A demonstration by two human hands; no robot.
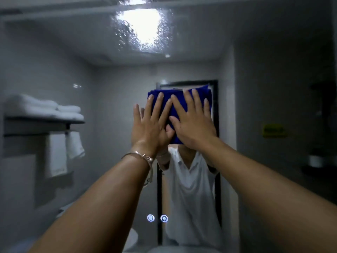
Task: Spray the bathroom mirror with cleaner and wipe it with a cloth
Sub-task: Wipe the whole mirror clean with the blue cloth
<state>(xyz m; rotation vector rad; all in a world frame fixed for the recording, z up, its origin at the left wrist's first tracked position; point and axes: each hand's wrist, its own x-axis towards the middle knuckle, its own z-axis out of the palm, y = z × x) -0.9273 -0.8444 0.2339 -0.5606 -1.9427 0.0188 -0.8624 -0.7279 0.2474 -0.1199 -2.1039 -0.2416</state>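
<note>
Pressing a folded dark-blue cloth (182, 94) flat against the large bathroom wall mirror (109, 79).
Left hand (151, 125) and right hand (193, 128) side by side on the cloth, fingers (158, 103) straight, spread, gripping nothing. Wet spray droplets (142, 30) glinting above the cloth; stacked white towels (42, 108) reflected left of it; yellow label (273, 130) right of it, unreadably blurred.

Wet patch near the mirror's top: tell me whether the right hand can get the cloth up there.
Probably yes. The right hand lies flat on the blue cloth against the mirror, and only bare glass lies between it and the wet patch above, though the arm looks well stretched.
</note>
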